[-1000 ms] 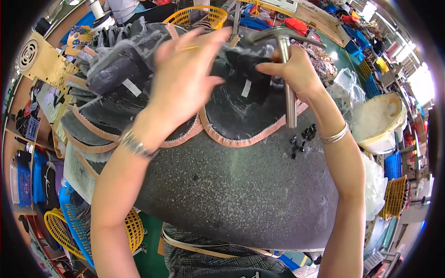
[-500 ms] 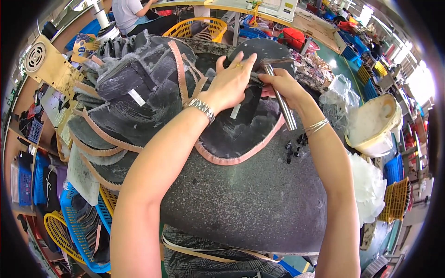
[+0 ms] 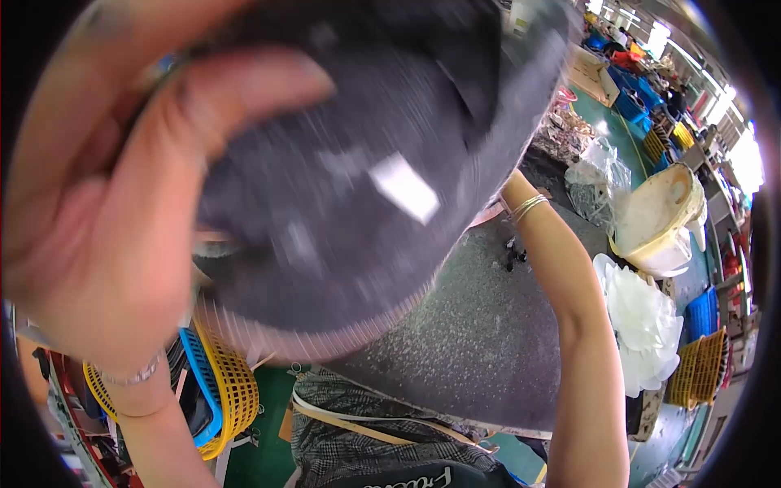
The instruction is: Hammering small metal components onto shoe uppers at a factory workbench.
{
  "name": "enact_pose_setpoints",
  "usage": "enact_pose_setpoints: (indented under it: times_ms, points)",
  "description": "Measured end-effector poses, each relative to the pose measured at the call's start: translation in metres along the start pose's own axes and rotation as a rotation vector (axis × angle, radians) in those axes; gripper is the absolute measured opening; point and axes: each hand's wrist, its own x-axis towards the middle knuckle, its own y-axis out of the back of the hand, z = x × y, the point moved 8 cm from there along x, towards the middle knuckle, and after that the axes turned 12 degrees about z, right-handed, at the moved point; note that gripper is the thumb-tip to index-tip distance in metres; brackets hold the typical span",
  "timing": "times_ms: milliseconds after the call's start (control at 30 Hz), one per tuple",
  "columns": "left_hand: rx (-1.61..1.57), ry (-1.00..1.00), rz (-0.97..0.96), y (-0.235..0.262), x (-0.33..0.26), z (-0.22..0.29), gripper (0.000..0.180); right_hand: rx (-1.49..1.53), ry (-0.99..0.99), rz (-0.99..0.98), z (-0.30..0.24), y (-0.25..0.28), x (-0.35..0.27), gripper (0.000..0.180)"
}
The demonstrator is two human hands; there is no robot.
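Close up, my left hand point(image 3: 122, 220) is raised at the left, blurred by motion. Its thumb and fingers are closed on a dark fabric piece point(image 3: 325, 268) with pink edging along its curved lower rim. A white label point(image 3: 404, 189) sits on the piece. It covers the upper middle of the view and hides most of the worktable's far side. My right forearm point(image 3: 561, 285), with thin bangles at the wrist, reaches forward over the table. The right hand itself is hidden behind the raised piece, so its fingers and anything in them do not show.
The dark, speckled worktable point(image 3: 480, 350) has small black parts point(image 3: 514, 254) near my right wrist. To the right are a clear plastic bag point(image 3: 600, 183), a whitish tub point(image 3: 663, 215) and white layered sheets point(image 3: 639, 325). Yellow point(image 3: 236, 390) and blue baskets stand at lower left.
My left hand has left the table and come up leftward toward the camera, bringing a dark piece with it. The right hand, earlier holding a metal rod, is now hidden.
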Motion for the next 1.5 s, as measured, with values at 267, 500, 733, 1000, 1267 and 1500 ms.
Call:
enact_pose_setpoints:
  times_ms: [267,500,733,1000,1267,1500]
  points:
    - [-0.545,1.668,-0.682,-0.062,-0.214,0.020,0.018,0.399,0.191,0.252,-0.125,0.082,-0.087,0.017]
    - [-0.048,0.965,-0.880,-0.052,-0.256,0.005,0.034,0.441,0.310,-0.539,-0.182,0.082,-0.258,0.024]
    - [-0.322,0.802,-0.806,-0.089,-0.227,-0.009,0.049,0.139,0.365,-0.746,-0.157,0.061,-0.308,0.027]
    - [-0.119,0.259,-0.710,-0.071,-0.216,0.012,0.023,0.242,0.284,-0.658,-0.151,0.058,-0.303,0.019]
    - [-0.391,0.670,-0.896,-0.104,-0.232,-0.022,0.021,0.173,0.326,-0.657,-0.149,0.061,-0.305,0.019]
    - [-0.294,0.243,-0.809,-0.098,-0.212,-0.012,0.014,0.188,0.318,-0.694,-0.155,0.058,-0.279,0.022]
